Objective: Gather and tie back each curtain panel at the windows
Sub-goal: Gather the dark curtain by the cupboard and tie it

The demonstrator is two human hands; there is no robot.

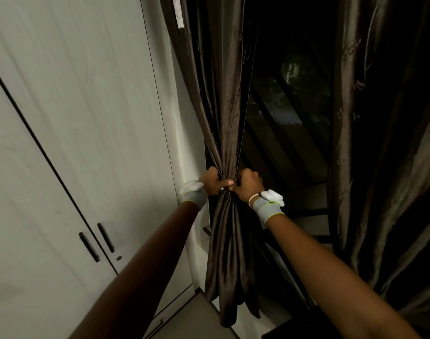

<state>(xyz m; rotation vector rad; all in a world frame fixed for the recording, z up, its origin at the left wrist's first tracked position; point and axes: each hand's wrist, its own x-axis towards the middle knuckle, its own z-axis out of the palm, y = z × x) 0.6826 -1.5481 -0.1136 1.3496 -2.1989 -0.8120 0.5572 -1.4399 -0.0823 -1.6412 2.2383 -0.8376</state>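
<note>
Currently: left hand (212, 182) and right hand (248, 184) are both gripping the bunched brown curtain (227, 133) between them; cupboard (62, 133) standing left of the hands; no legible writing showing.

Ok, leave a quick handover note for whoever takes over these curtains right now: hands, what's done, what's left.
Left hand and right hand: both grip the left curtain panel at its gathered waist, beside the wardrobe.
Done: that panel is bunched.
A tie or knot cannot be made out.
Left: secure it, then gather and tie the right curtain panel, which hangs loose.
</note>
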